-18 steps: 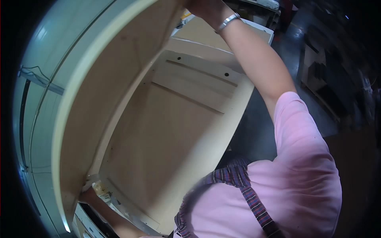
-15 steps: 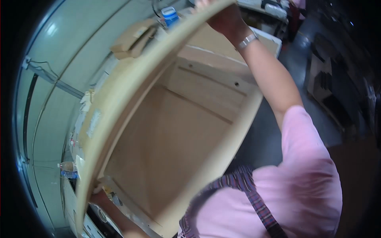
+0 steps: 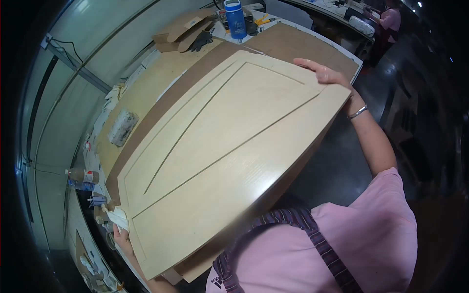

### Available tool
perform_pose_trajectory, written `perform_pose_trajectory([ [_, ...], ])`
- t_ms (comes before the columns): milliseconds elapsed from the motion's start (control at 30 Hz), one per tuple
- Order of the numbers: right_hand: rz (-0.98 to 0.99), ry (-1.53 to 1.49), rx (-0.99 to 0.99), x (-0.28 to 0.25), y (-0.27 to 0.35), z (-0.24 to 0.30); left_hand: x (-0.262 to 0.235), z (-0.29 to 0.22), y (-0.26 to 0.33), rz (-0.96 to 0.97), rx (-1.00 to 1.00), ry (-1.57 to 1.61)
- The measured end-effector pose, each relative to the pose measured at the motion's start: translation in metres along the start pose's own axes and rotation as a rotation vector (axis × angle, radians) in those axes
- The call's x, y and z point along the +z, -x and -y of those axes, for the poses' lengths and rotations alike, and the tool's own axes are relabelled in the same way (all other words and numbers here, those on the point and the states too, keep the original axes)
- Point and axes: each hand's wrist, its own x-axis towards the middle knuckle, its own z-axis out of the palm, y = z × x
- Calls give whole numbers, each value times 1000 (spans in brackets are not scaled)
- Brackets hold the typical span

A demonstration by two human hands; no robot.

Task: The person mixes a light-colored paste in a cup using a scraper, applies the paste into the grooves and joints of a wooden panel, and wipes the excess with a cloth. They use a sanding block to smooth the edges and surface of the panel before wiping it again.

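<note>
A large pale wooden panel [image 3: 210, 141] lies slanted in front of me, its smooth face with straight, shallow grooves turned up. My right hand [image 3: 327, 77] grips its far right end, fingers over the top face. At the near left end, my left hand [image 3: 122, 238] holds the edge, partly hidden by the panel. Next to those fingers is a crumpled white cloth or paper [image 3: 118, 218]. Below the panel's near edge a pale wooden part [image 3: 198, 266] shows; most of what lies underneath is hidden.
Along the back, the workbench [image 3: 161, 78] carries an open cardboard box [image 3: 181, 29], dark glove [image 3: 200, 41], blue jug [image 3: 235, 19] and wrapped block [image 3: 123, 128]. Bottles [image 3: 82, 176] stand at left. Beyond a brown board [image 3: 303, 46], another person [image 3: 389, 22] works far right.
The raised wooden edge has come down and the grooved face now shows. The hollow inside with rails is hidden. My right hand has moved right and lower.
</note>
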Motion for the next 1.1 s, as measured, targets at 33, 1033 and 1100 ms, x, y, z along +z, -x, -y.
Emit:
perform_pose_trajectory([
  [33,10,-11,11,-6,1,-8,-16,10,5,-19,-77,94],
  [1033,-532,628,69,-16,13,-56,385,-200,-60,570,277,167],
  [1100,-519,589,78,-1,1,-60,457,-184,-83,719,412,108],
])
